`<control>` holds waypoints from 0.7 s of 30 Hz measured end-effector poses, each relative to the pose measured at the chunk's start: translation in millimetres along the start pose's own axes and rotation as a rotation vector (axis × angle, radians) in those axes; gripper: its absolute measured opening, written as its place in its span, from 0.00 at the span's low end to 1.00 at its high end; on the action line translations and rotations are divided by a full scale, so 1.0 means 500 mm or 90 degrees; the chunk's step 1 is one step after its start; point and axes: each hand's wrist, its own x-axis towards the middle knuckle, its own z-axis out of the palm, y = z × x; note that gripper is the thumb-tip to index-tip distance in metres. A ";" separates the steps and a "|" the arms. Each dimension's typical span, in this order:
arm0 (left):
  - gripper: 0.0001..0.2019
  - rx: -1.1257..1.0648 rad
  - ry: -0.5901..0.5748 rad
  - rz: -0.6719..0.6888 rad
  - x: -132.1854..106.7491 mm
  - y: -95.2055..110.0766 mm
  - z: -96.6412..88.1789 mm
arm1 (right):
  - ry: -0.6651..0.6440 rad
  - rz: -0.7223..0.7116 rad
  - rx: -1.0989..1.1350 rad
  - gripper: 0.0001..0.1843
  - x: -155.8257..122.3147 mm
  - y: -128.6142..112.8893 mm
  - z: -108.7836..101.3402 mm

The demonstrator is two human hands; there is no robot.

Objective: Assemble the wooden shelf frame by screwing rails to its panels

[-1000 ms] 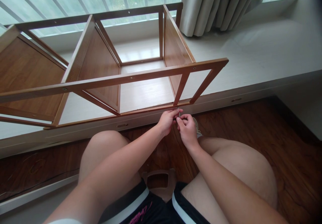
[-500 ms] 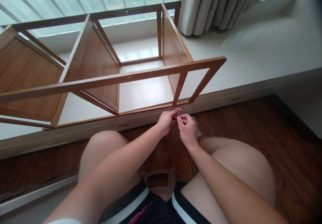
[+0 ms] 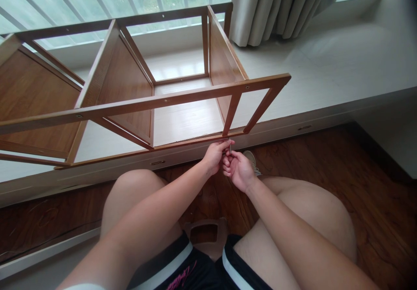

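Note:
A brown wooden shelf frame (image 3: 198, 98) lies on its side on the pale window ledge. Just below its near lower rail, close to the right-hand shelf panel, my left hand (image 3: 216, 156) is closed, thumb and forefinger pinching a thin metal rod that looks like an Allen key (image 3: 230, 146). My right hand (image 3: 240, 171) is curled beside it, fingers folded and thumb at the rod's lower end. Fingers hide part of the rod, and whether its tip sits in the rail I cannot tell.
A grey curtain (image 3: 260, 14) hangs behind the frame's right end, next to the barred window. Drawer fronts with a handle (image 3: 158, 163) run under the ledge (image 3: 312, 77). Between my knees a brown plastic stool (image 3: 221, 238) stands on the dark wooden floor (image 3: 293, 151).
My right hand has shifted slightly lower on the rod, its fingers curling further in towards my left hand. My left hand keeps its pinch in nearly the same spot.

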 end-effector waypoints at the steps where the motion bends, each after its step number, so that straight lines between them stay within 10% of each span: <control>1: 0.17 -0.005 0.005 0.012 0.001 -0.002 -0.001 | 0.023 -0.013 -0.010 0.10 0.001 0.003 -0.001; 13: 0.15 -0.068 0.012 0.075 0.022 -0.023 -0.007 | 0.247 -0.374 -0.516 0.10 -0.002 0.023 -0.010; 21: 0.13 -0.108 0.022 0.043 0.015 -0.018 -0.003 | 0.267 -0.360 -0.625 0.12 -0.001 0.023 -0.015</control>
